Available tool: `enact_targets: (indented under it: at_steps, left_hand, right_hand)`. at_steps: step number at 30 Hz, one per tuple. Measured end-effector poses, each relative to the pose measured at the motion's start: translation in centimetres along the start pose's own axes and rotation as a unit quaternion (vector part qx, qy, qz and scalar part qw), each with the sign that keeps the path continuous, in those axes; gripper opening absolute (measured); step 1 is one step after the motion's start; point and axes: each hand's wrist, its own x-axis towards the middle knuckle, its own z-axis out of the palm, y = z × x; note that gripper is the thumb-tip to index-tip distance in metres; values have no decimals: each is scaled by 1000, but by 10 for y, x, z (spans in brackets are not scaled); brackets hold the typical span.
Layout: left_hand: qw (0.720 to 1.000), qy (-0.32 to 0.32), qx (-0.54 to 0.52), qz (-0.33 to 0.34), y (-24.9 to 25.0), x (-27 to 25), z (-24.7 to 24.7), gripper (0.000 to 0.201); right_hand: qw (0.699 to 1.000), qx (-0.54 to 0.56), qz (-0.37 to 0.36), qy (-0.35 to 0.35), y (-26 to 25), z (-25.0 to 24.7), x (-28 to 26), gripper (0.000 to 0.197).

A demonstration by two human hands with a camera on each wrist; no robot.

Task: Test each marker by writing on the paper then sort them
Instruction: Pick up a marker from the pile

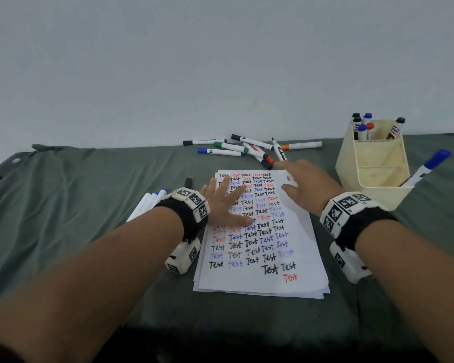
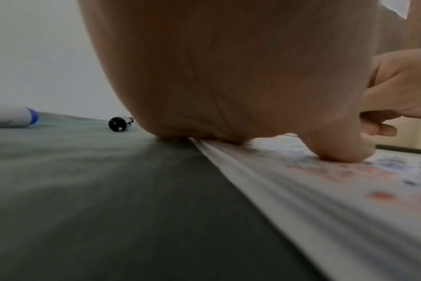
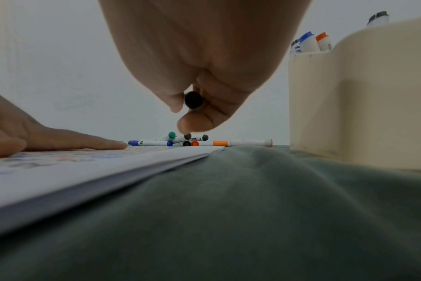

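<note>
A stack of white paper (image 1: 262, 260) covered in black, blue and red "Test" words lies on the green cloth. My left hand (image 1: 224, 203) presses flat on its upper left part, fingers spread; the thumb (image 2: 344, 152) pushes down on the sheet. My right hand (image 1: 286, 176) hovers over the paper's top right corner and pinches a black marker (image 1: 280, 151) that points away toward the loose pile. In the right wrist view the marker's round black end (image 3: 193, 99) sits between my curled fingers and thumb. Several loose markers (image 1: 236, 148) lie behind the paper.
A cream organizer (image 1: 351, 163) stands at the right, with several markers (image 1: 364, 127) in its back compartment and one blue marker (image 1: 427, 166) in the front one. A few markers (image 1: 152, 197) lie left of my left wrist. An orange marker (image 3: 243, 142) lies near the organizer.
</note>
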Motion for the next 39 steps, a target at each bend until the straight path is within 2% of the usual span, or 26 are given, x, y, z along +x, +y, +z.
enact_targets:
  at_steps: [2,3,5,7,8,10,12,13,14,15,16,17,21,23,24,27,30,36,39]
  left_hand:
    - [1000,-4,-6,2,0,0,0,109]
    - [1000,-6,-9,3,0,0,0,111]
    - [1000,-8,-15,4,-1,1,0,116]
    - [1000,-11,-19,5,0,1,-1,120]
    - [1000,-12,-20,5,0,1,-1,121]
    - [1000,-17,-22,2,1,0,-2,122]
    - [1000,-18,-23,-1,2,-1,-2,120]
    - [1000,-17,-23,-2,2,-1,-2,120]
    - [1000,-18,-24,-2,3,-2,-2,119]
    - [999,-21,-25,-2,3,-2,-2,118]
    - [999,-23,-27,-2,3,-2,-2,117]
    - [999,-25,-28,-2,3,-2,-2,116]
    - [999,-29,-31,0,2,-2,-3,118]
    - [999,-27,-32,1,2,-2,-3,119]
    - [999,-27,-34,2,2,-2,-2,119]
    - [999,-30,-36,2,1,-1,-2,118]
    - [999,-31,-36,1,1,-1,-2,116]
    - [999,-32,-37,-1,2,-2,-3,114]
    - [999,-31,-38,-3,3,-3,-3,115]
  right_hand:
    - [1000,11,-17,-5,-2,-5,1,75]
    - [1000,18,-23,-1,-2,-8,3,77]
    - [997,68,-21,40,-2,-13,10,58]
    - [971,217,12,95,-2,-14,16,29]
    - [943,306,39,124,-2,-13,20,21]
    - [866,458,112,168,-3,-9,28,24]
    - [752,604,196,178,-3,-3,36,32]
    - [696,656,228,184,-3,1,39,30]
    - [651,689,249,196,-1,7,43,24]
    - [626,706,259,209,3,12,46,16]
    - [617,709,261,219,8,17,48,10]
    - [627,699,261,224,12,22,50,10]
    - [706,621,245,234,28,31,55,17]
    - [741,588,230,230,30,34,56,11]
    - [747,583,221,229,32,37,56,9]
    - [775,548,218,228,38,41,57,25]
    - [805,513,215,209,39,41,57,23]
    - [833,467,222,199,38,40,56,32]
    - [836,461,225,194,38,40,57,30]
